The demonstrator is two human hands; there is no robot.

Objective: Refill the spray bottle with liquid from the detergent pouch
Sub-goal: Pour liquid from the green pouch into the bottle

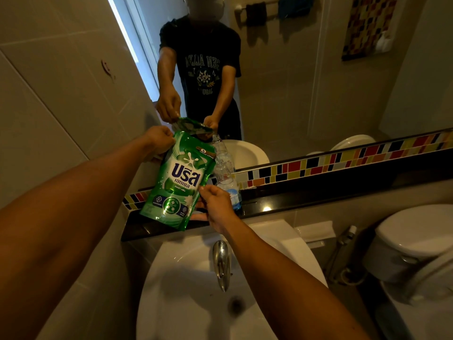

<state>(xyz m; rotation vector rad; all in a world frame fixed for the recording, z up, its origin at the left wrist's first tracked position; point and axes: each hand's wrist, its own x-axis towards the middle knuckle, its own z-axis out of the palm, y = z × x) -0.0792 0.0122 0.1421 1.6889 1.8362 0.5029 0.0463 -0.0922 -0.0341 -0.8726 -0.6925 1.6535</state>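
Holding the green plastic detergent pouch (176, 177) tilted, my left hand (158, 138) pinches its top corner, my right hand (217, 204) pinches its right edge, just beside the clear plastic bottle (226, 175) on the black ledge (318, 195).

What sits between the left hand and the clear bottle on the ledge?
In the head view, only the green detergent pouch: the left hand grips its upper corner, and the clear bottle stands right behind its far edge.

Green detergent pouch (177, 182) held tilted above the shelf; clear capless spray bottle (226, 177) upright just behind.
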